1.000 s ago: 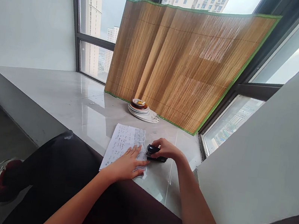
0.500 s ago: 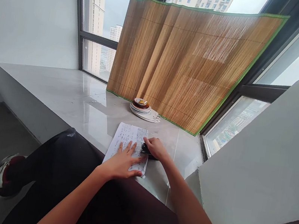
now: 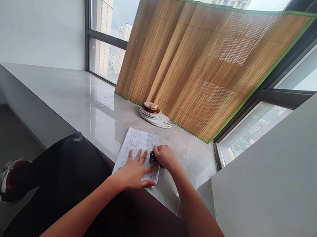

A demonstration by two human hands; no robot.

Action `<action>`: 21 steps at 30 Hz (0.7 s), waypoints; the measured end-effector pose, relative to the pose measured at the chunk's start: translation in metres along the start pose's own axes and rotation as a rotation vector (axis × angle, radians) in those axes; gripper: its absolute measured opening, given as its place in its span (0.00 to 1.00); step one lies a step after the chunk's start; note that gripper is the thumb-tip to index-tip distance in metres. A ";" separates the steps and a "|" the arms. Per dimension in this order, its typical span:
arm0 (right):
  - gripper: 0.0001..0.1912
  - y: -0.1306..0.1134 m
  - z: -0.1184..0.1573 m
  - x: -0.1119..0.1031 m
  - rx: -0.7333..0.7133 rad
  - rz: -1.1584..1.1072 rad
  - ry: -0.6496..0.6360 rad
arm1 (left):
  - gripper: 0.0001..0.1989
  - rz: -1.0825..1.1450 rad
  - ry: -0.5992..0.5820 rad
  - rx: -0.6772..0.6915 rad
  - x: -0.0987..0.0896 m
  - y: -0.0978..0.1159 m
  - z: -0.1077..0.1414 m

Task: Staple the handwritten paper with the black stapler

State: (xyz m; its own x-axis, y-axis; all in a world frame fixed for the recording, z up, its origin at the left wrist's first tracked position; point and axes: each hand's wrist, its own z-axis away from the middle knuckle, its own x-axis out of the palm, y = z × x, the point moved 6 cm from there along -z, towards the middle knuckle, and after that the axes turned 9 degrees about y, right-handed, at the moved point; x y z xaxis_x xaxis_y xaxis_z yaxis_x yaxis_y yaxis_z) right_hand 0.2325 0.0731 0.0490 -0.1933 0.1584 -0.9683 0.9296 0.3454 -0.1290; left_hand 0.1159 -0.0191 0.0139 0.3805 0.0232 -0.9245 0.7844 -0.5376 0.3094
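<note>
On the tiled sill lies a white sheaf of paper covered with handwriting and print. My left hand rests on its lower part, palm down with the fingers spread. At the paper's right edge, my right hand is wrapped round a small black stapler. Most of the stapler is hidden by that hand, and its front end overlaps the sheet.
A stack of plates stands beyond the paper, by a green-edged bamboo mat leaning against the windows. The sill's front edge runs beside my dark-clad leg. A white wall rises at right.
The view has shifted slightly. The paper and my left hand sit a little further right, and the stapler's front end shows a bit differently at the paper's edge. Both hands keep their hold.
</note>
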 end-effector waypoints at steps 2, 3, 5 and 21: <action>0.27 -0.001 0.001 -0.001 0.011 0.014 0.006 | 0.37 -0.006 -0.005 -0.006 0.000 0.000 0.000; 0.27 -0.002 0.002 -0.001 0.018 0.023 0.007 | 0.38 -0.008 -0.007 -0.009 0.000 0.001 0.000; 0.25 -0.002 0.002 -0.001 0.032 0.041 0.004 | 0.38 -0.009 -0.010 -0.010 0.000 0.001 -0.001; 0.23 -0.010 0.006 0.000 0.043 0.145 -0.050 | 0.36 -0.024 0.009 -0.003 0.000 0.003 -0.001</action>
State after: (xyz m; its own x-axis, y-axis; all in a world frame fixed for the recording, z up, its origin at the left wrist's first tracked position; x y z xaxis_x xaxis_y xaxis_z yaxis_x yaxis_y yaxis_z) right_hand 0.2250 0.0641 0.0492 -0.0412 0.1573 -0.9867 0.9595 0.2817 0.0048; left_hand 0.1189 -0.0197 0.0149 0.3657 0.0433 -0.9297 0.7948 -0.5344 0.2877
